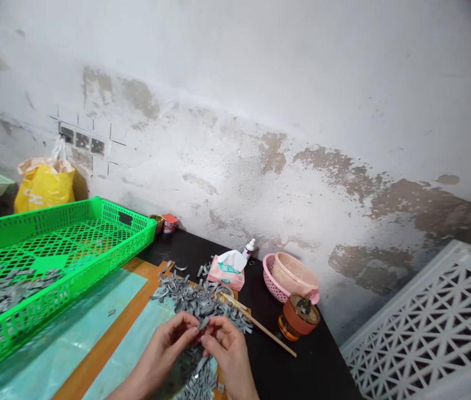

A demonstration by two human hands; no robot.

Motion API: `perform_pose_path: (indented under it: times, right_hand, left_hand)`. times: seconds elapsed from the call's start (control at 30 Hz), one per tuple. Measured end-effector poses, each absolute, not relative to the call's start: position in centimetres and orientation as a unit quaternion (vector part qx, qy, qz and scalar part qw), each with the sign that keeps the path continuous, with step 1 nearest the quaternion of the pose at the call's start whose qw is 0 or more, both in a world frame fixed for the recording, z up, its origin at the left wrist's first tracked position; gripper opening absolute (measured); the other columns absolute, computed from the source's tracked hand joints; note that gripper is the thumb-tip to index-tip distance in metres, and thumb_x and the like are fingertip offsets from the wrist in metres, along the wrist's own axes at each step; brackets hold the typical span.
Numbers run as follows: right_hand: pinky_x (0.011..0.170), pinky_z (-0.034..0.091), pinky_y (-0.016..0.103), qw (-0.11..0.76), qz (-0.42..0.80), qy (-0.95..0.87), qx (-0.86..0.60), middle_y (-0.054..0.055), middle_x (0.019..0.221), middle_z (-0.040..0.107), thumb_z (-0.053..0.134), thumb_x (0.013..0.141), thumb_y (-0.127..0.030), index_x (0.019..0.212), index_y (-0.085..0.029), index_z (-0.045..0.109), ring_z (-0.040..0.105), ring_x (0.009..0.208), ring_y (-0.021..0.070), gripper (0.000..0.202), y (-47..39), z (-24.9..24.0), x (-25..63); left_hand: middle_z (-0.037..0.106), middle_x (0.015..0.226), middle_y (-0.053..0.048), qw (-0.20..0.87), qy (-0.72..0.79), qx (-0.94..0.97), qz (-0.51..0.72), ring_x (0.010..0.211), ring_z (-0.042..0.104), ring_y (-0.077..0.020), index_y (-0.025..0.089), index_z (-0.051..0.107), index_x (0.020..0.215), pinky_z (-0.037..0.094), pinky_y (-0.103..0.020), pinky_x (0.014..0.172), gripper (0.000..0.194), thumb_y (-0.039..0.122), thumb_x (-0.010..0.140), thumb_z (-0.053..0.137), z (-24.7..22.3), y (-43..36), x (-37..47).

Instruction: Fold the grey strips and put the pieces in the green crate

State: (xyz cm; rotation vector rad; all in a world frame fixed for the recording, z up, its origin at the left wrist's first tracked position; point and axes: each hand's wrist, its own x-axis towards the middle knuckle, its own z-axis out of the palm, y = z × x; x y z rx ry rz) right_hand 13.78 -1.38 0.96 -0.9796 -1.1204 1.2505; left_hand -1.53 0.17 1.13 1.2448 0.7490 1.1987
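Note:
Both hands are close together at the bottom centre, over a heap of small grey strips. My left hand pinches one end of a grey strip. The fingertips of my right hand close on the same strip from the other side. More strips lie under and behind the hands, on a teal sheet with brown tape. At the left, a green plastic crate holds a pile of similar grey strips.
Behind the heap stand a pink tissue pack and a white bottle. Rightward are a wooden stick, pink baskets and an orange-brown jar. A white lattice crate leans at far right; a yellow bag sits back left.

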Motion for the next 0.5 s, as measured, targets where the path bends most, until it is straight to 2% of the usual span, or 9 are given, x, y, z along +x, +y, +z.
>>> perform_pose_path:
  times: [0.2,0.33,0.5]
  right_hand:
    - [0.054,0.041,0.023,0.572,0.578,-0.423,-0.399,-0.001,0.061,0.061,0.082,0.066,-0.039,0.076,-0.014,0.065,0.052,0.054,0.0107,0.031,-1.4,0.8,13.6]
    - [0.056,0.042,0.022,0.570,0.645,-0.375,-0.345,0.001,0.067,0.062,0.084,0.065,-0.036,0.077,-0.014,0.066,0.055,0.060,0.0112,0.031,-1.7,1.5,13.6]
    - [0.058,0.045,0.021,0.544,0.704,-0.327,-0.320,0.002,0.069,0.063,0.087,0.062,-0.034,0.074,-0.013,0.064,0.060,0.064,0.0119,0.033,-1.9,2.3,13.8]
  left_hand:
    - [0.070,0.075,-0.007,0.549,0.341,0.585,0.489,0.075,0.062,-0.0215,0.016,0.070,0.077,0.047,-0.031,0.070,0.018,0.033,0.083,0.067,0.8,0.3,-1.8]
    - [0.070,0.074,-0.007,0.526,0.356,0.588,0.501,0.074,0.063,-0.0221,0.017,0.072,0.076,0.048,-0.032,0.070,0.014,0.029,0.081,0.068,1.0,0.4,-2.0]
    - [0.073,0.079,-0.009,0.449,0.344,0.649,0.509,0.077,0.067,-0.0230,0.018,0.074,0.075,0.050,-0.033,0.073,0.013,0.026,0.083,0.066,0.9,0.4,-2.4]
